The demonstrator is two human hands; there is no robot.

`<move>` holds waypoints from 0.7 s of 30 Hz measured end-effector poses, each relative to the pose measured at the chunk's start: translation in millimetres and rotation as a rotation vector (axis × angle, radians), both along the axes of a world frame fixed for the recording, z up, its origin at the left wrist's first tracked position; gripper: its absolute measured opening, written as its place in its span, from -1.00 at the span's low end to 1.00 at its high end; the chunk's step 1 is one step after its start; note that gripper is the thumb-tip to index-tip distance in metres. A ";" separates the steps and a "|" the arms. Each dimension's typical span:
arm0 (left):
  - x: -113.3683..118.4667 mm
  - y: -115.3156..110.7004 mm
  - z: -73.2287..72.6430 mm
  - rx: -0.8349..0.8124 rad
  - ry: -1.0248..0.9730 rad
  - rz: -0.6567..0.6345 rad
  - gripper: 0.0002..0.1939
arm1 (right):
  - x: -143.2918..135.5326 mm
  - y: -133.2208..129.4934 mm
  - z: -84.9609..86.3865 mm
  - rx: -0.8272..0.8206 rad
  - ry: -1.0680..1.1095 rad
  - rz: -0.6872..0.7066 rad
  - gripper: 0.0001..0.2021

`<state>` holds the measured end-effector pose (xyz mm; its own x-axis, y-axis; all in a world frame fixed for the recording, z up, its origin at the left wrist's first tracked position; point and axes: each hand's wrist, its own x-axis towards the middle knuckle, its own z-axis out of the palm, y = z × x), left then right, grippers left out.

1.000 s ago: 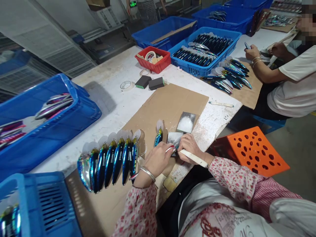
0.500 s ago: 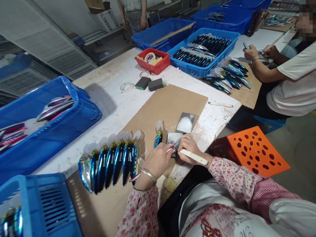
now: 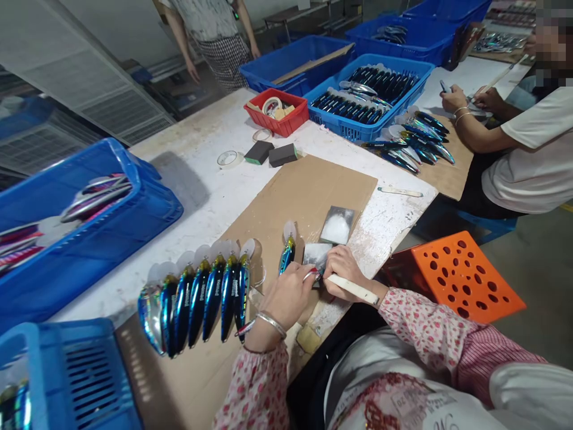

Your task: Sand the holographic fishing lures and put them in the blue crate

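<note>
My left hand (image 3: 289, 292) is closed around a fishing lure (image 3: 286, 255) whose yellow-and-blue end and clear lip stick out above my fingers; a thin red-tipped piece shows at the fingertips. Close beside it, my right hand (image 3: 344, 269) is closed on a white flat stick (image 3: 353, 288), its far end hidden by the fingers. Both hands meet over a grey block with white powder (image 3: 317, 254). Another powdered block (image 3: 337, 224) lies just beyond on the cardboard (image 3: 313, 185). A row of several blue lures (image 3: 197, 298) lies left of my left hand.
Blue crates of lures stand at the left (image 3: 147, 197), lower left (image 3: 89, 364) and back (image 3: 371, 122). A red box (image 3: 286, 124), dark blocks (image 3: 283, 155) and another stick (image 3: 400, 192) lie beyond. An orange perforated stool (image 3: 470, 280) is at right. A co-worker sits right; another person stands behind.
The standing person at the back has come nearer and further into view. My hands hold almost the same place and grip. The view has shifted slightly.
</note>
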<state>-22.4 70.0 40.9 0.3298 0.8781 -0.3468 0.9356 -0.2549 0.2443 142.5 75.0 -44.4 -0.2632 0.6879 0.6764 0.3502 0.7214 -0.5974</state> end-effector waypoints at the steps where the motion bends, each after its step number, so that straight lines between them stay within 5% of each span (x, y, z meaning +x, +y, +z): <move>1: 0.6 -0.3 0.1 -0.003 0.008 0.006 -0.62 | 0.2 0.0 -0.1 -0.005 0.001 0.002 -0.92; 21: 0.2 -2.3 -0.3 0.005 0.005 0.022 -0.63 | -0.8 -0.5 -4.4 -0.053 0.012 0.026 -0.92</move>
